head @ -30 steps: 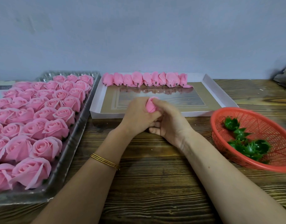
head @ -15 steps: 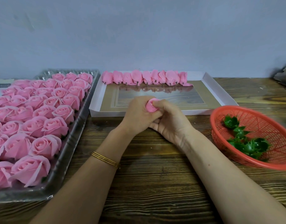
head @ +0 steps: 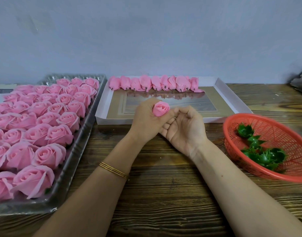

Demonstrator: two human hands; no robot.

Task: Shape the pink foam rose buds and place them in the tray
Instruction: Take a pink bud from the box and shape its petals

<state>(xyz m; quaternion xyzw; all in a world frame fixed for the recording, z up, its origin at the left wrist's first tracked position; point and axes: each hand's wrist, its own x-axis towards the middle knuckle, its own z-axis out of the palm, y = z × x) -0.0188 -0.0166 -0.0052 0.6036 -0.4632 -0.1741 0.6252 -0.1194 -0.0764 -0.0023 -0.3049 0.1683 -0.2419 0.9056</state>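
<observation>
Now: left hand (head: 145, 122) grips the small pink foam rose bud (head: 161, 108), fingers curled round its base, tip pointing up and away from me. Right hand (head: 185, 129) loose, half-open, holding nothing. Shallow white cardboard tray (head: 232, 101) lies just beyond the bud, so left hand is nearer.

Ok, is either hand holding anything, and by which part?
The left hand grips a pink rose bud round its lower half, with the petal top showing above the grip. The right hand, palm up beside it, holds nothing.
</observation>
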